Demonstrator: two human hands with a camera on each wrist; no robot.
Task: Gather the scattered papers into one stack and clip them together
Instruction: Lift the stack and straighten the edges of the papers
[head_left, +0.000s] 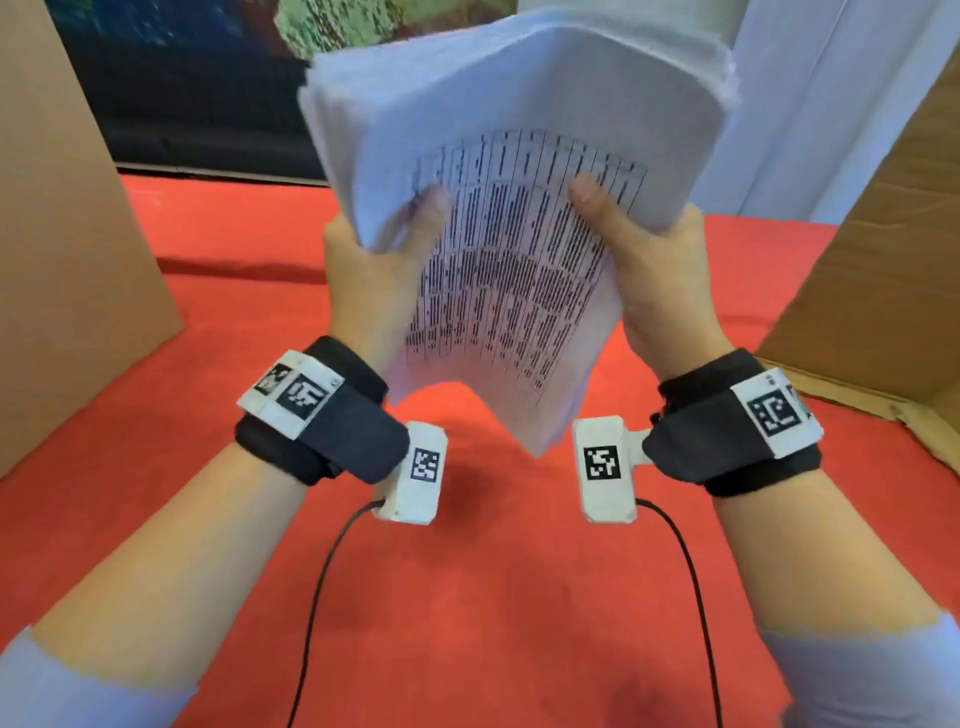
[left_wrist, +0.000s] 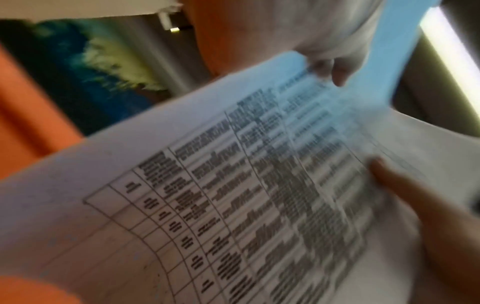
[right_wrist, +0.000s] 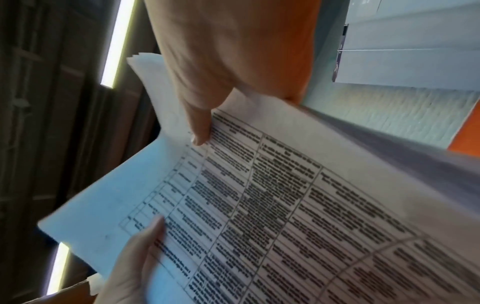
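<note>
A thick stack of white papers (head_left: 519, 104) is lifted off the red table (head_left: 493, 597), and its lower end curves down towards me. The top sheet carries a printed table of text (head_left: 519, 270). My left hand (head_left: 379, 260) grips the stack's left edge, thumb on the printed face. My right hand (head_left: 654, 275) grips the right edge the same way. The left wrist view shows the printed sheet (left_wrist: 182, 205), blurred. In the right wrist view my right thumb (right_wrist: 200, 133) presses on the sheet (right_wrist: 285, 216) and my left thumb (right_wrist: 153, 232) lies lower. No clip is in sight.
A tall cardboard box (head_left: 67, 234) stands at the left, and an open cardboard box (head_left: 883, 260) with a lowered flap at the right. A dark picture (head_left: 208, 78) hangs behind the table. Two thin black cables (head_left: 322, 597) run from the wrist cameras towards me.
</note>
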